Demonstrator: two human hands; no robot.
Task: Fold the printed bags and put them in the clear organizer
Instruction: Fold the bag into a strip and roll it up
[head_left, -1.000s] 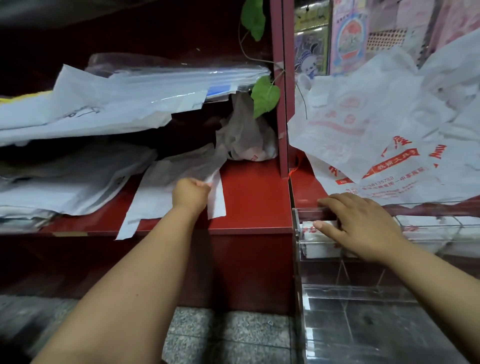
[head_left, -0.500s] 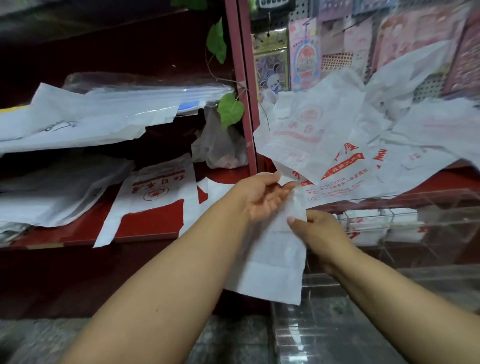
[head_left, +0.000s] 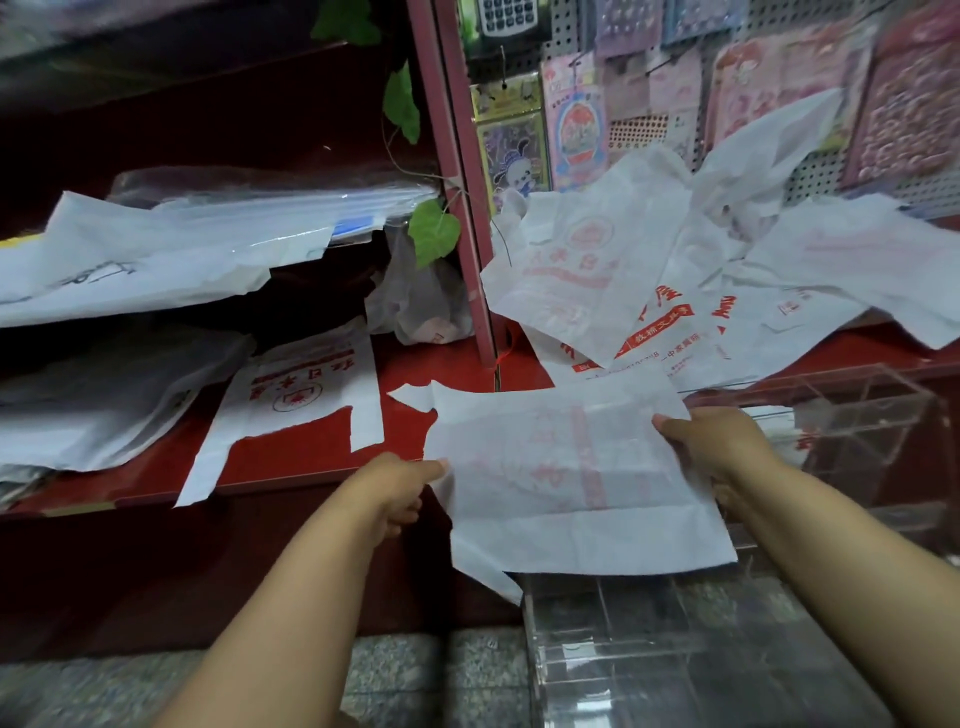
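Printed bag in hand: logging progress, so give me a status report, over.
Left hand and right hand each pinch a side of the printed bag, spread flat, unfolded. Clear organizer just beyond it. Nothing in the way.

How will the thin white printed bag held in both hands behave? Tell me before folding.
The thin white printed bag is probably floppy: its lower edge droops below the left hand and right hand. It is likely very light, since pinches at the edges carry it. It looks creased, so folds may hold poorly.
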